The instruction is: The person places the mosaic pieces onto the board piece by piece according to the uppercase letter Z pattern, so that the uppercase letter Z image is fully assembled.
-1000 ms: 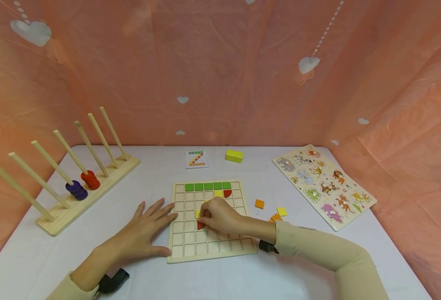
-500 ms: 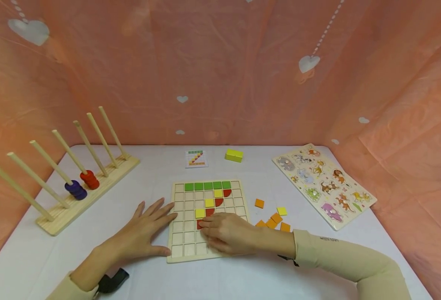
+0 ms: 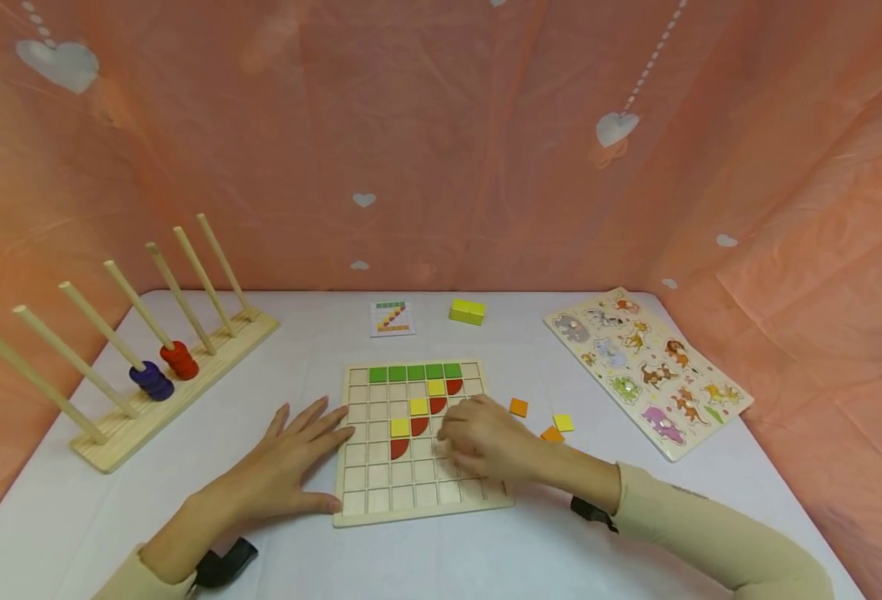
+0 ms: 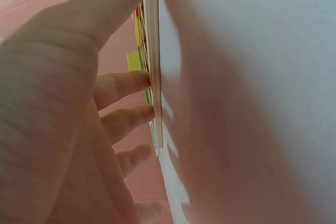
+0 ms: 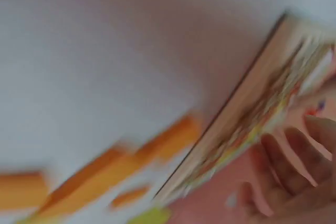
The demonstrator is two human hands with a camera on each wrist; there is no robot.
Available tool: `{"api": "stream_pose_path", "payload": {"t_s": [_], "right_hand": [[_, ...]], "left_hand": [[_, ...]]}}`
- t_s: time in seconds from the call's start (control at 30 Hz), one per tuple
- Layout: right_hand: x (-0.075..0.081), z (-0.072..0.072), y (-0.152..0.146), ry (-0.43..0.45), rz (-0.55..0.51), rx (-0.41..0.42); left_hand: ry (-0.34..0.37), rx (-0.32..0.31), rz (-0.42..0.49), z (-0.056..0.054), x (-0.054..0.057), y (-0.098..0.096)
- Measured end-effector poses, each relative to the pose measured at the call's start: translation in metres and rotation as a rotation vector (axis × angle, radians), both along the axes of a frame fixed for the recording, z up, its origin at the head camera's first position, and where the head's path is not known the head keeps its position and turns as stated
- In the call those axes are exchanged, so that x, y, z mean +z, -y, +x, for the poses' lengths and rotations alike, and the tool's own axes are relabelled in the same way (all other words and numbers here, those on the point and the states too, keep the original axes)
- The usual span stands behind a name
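My left hand (image 3: pixel 279 462) lies with fingers spread along the left side of a wooden grid board (image 3: pixel 354 502). In the left wrist view its thumb and fingertips touch the board's edge. A row of green square tiles (image 3: pixel 416 373) fills part of the board's top. Below it, yellow squares (image 3: pixel 399 427) and red quarter-circle tiles (image 3: pixel 399 449) step down diagonally to the left. Over the board's right half is my right hand (image 3: pixel 489 437), its fingers loosely bent. In the right wrist view nothing shows between these fingers.
Loose orange tiles (image 3: pixel 518 407) and a yellow tile (image 3: pixel 563 423) lie right of the board. Behind it are a pattern card (image 3: pixel 393 319) and a yellow block (image 3: pixel 467 312). A peg rack (image 3: pixel 223 340) stands left, an animal puzzle (image 3: pixel 598 335) lies right.
My right hand pressed on the lowest red quarter-circle tile, then lifted off and moved right, uncovering the yellow and red tiles. My left hand has stayed in place.
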State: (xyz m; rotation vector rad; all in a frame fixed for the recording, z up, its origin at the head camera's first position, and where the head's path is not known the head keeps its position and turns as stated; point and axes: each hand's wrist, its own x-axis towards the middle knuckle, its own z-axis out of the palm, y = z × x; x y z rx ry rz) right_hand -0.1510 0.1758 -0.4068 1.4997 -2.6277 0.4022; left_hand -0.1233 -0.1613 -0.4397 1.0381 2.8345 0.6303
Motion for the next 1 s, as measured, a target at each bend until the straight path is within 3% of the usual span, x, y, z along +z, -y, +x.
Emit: {"api": "stream_pose_path", "payload": {"t_s": [0.07, 0.2, 0.33, 0.47, 0.7, 0.87, 1.0], "right_hand": [[0.007, -0.006, -0.021, 0.041, 0.010, -0.109], [0.023, -0.016, -0.073, 0.241, 0.083, -0.337], [0.027, -0.021, -0.117, 0.422, 0.081, -0.452], [0.015, -0.024, -0.139, 0.491, -0.002, -0.430], [0.001, -0.029, -0.141, 0.446, -0.074, -0.385], [0.008, -0.038, -0.130, 0.461, -0.110, -0.375], [0.011, -0.045, -0.097, 0.513, -0.200, -0.321]], "left_hand": [[-0.003, -0.003, 0.000, 0.000, 0.000, 0.000], [0.000, -0.009, -0.001, -0.001, 0.001, -0.001], [0.000, -0.005, -0.005, -0.001, 0.003, 0.000], [0.001, 0.002, -0.001, 0.000, 0.004, 0.001], [-0.015, -0.002, 0.001, -0.001, 0.002, -0.001], [-0.015, 0.004, -0.007, -0.001, 0.001, -0.001], [-0.010, 0.008, -0.013, -0.001, 0.001, -0.001]]}}
